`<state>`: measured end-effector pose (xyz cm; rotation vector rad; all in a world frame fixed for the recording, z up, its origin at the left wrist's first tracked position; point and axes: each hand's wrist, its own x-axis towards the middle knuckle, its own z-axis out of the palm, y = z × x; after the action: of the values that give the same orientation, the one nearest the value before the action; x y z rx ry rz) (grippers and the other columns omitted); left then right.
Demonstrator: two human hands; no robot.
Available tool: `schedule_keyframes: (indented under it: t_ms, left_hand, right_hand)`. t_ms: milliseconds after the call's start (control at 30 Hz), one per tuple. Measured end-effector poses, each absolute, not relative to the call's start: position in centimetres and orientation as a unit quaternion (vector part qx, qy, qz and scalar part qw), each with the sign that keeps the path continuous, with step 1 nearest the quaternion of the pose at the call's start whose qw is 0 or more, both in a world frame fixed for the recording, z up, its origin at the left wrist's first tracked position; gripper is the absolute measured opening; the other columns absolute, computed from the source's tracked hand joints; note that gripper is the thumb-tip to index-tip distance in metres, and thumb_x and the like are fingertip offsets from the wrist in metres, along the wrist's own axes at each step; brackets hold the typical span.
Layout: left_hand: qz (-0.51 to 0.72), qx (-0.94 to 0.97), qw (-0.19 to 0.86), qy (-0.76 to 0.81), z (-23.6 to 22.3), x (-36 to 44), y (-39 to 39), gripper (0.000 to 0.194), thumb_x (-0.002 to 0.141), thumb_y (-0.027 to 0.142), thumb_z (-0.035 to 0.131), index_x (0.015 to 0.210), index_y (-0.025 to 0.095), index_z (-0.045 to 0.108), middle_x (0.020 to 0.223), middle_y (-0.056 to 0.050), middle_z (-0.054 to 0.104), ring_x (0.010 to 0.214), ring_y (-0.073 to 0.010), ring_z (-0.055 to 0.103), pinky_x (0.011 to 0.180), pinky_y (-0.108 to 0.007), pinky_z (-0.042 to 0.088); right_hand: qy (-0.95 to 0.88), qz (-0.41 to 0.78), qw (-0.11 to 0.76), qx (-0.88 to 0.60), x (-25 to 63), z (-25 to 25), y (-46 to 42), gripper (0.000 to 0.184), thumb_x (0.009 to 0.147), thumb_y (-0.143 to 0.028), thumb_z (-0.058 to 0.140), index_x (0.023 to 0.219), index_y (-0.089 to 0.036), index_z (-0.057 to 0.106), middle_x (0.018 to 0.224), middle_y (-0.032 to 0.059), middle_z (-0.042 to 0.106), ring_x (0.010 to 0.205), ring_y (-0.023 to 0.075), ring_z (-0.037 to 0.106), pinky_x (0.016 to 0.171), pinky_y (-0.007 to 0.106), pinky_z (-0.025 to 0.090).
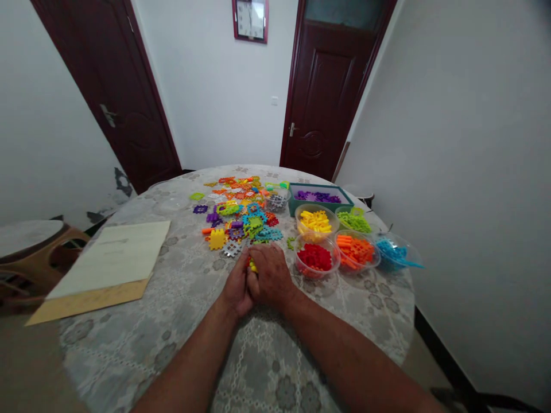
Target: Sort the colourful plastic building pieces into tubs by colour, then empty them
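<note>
— We're opening right at the fingers, folks: the left hand [236, 287] and the right hand [272, 272] are pressing together, fingers curled in narrow, and a small yellow piece [252, 265] is peeking out between them!

— Are we seeing which fingertips are gripping it?

— The knuckles are hiding that, leaving us unable to tell.

— Just beyond, we're spotting a grey piece [232, 248] lying flat, and a yellow square piece [217, 240] is sitting to its left.

— Farther out, a loose spread of coloured pieces [253, 226] is sprawling toward the far edge!

— Over on the right, clear bowls [316, 276] are holding red pieces [314, 257] nearest us, then orange pieces [356, 250] and blue pieces [391, 251] farther right.

— Behind those, yellow pieces [315, 221] and green pieces [353, 221] are filling two more, and a green box [293, 205] is holding purple pieces [321, 197].

— On the left, we're finding pale paper [114, 252] overlying a tan sheet [103, 295], and a patterned tablecloth [185, 304] is lying under everything.
</note>
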<state>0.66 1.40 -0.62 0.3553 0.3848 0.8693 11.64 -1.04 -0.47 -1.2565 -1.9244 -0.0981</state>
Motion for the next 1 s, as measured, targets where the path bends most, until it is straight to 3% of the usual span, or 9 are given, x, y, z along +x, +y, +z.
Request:
schedule_keyframes:
  t_ms: [133,267,367,467,700,867,1000]
  left_hand:
    - [0.423,0.170,0.864,0.212,-0.9,0.6,1.8,0.040,0.107,0.045,0.053,0.127,0.014,0.069,0.114,-0.013,0.079,0.107,-0.0240,0.078,0.096,-0.035,0.063]
    - [0.374,0.208,0.866,0.257,-1.1,0.2,1.8,0.040,0.104,0.042,0.059,0.133,0.014,0.065,0.108,-0.015,0.080,0.094,-0.0271,0.080,0.078,-0.037,0.067]
    - [0.363,0.248,0.849,0.293,-1.1,-0.3,2.0,0.045,0.102,0.042,0.062,0.140,0.018,0.060,0.109,-0.015,0.080,0.085,-0.0298,0.080,0.064,-0.041,0.068]
    - [0.374,0.258,0.838,0.303,-0.9,-1.0,2.4,0.046,0.101,0.041,0.064,0.141,0.018,0.058,0.110,-0.017,0.079,0.084,-0.0299,0.080,0.058,-0.041,0.067]
    - [0.387,0.254,0.833,0.303,-0.4,-1.7,3.0,0.041,0.100,0.035,0.065,0.135,0.015,0.059,0.105,-0.016,0.079,0.081,-0.0291,0.080,0.054,-0.038,0.066]
    - [0.409,0.254,0.810,0.335,-0.4,-1.5,3.1,0.038,0.100,0.032,0.065,0.133,0.015,0.057,0.099,-0.013,0.079,0.072,-0.0262,0.079,0.050,-0.035,0.065]
    - [0.412,0.271,0.802,0.337,-0.3,-1.1,3.1,0.032,0.101,0.032,0.063,0.128,0.015,0.058,0.097,-0.013,0.079,0.069,-0.0245,0.078,0.047,-0.032,0.063]
  right_hand:
    - [-0.740,0.065,0.474,-0.474,12.1,-0.6,-1.4,0.042,0.096,-0.025,0.052,0.136,-0.018,0.062,0.141,0.0151,0.067,0.137,0.0292,0.056,0.123,0.052,0.035]
    - [-0.601,0.295,0.584,-0.459,12.8,-0.4,-1.6,0.035,0.103,-0.036,0.050,0.134,-0.026,0.065,0.137,0.0069,0.071,0.128,0.0261,0.063,0.115,0.046,0.046]
    - [-0.447,0.459,0.661,-0.391,13.3,-0.1,-1.3,0.033,0.103,-0.046,0.052,0.127,-0.029,0.065,0.131,0.0045,0.075,0.115,0.0250,0.069,0.099,0.042,0.055]
    - [-0.352,0.540,0.686,-0.338,13.5,0.1,-0.8,0.037,0.097,-0.052,0.058,0.123,-0.027,0.064,0.127,0.0072,0.076,0.105,0.0258,0.071,0.082,0.039,0.058]
    - [-0.353,0.521,0.694,-0.349,13.3,0.6,-0.7,0.034,0.097,-0.054,0.056,0.116,-0.026,0.059,0.119,0.0113,0.079,0.096,0.0274,0.073,0.073,0.042,0.061]
    - [-0.449,0.406,0.668,-0.434,13.2,1.6,-1.7,0.033,0.101,-0.051,0.059,0.125,-0.028,0.056,0.129,0.0079,0.074,0.092,0.0193,0.071,0.082,0.036,0.061]
    - [-0.499,0.357,0.659,-0.434,13.8,2.9,-2.0,0.024,0.098,-0.045,0.064,0.112,-0.026,0.061,0.132,0.0069,0.071,0.082,0.0162,0.069,0.076,0.034,0.061]
